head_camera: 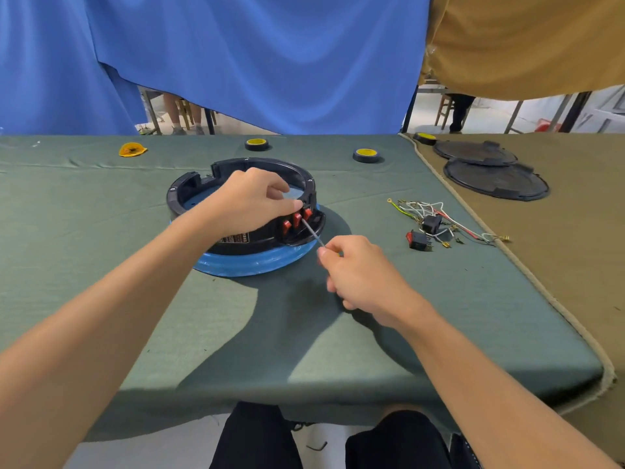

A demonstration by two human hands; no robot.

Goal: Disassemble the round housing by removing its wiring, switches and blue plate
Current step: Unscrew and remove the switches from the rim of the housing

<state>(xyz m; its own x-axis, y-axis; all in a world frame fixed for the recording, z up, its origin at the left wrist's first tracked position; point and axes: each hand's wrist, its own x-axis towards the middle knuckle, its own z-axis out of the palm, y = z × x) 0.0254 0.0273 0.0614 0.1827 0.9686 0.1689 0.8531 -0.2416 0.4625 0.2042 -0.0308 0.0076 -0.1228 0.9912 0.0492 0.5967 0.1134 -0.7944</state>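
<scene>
Housing (236, 243) sits mid-surface (135, 299) on its blue plate (250, 265). Wiring (436, 211) and two loose switches (418, 239) lie to your right. Three red switches (297, 219) remain. Your left hand (250, 198) grips its rim; your right hand (358, 269) pinches a thin tool (311, 233).

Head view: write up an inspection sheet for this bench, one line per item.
Surface: green cloth, creased; a tan cloth adjoins on the right.
Job's things: round housing sits on the blue plate; three red switches are in its wall; a loose red switch lies on the green cloth.
Clutter: three tape rolls, a yellow scrap, two black lids on the tan cloth.
Hands: left hand grips the housing rim above the switches; right hand pinches a thin metal tool aimed at them.
Cables: removed wiring lies tangled right of the housing, apart from it.
Surroundings: blue curtain and tan curtain behind; chair legs below them.
</scene>
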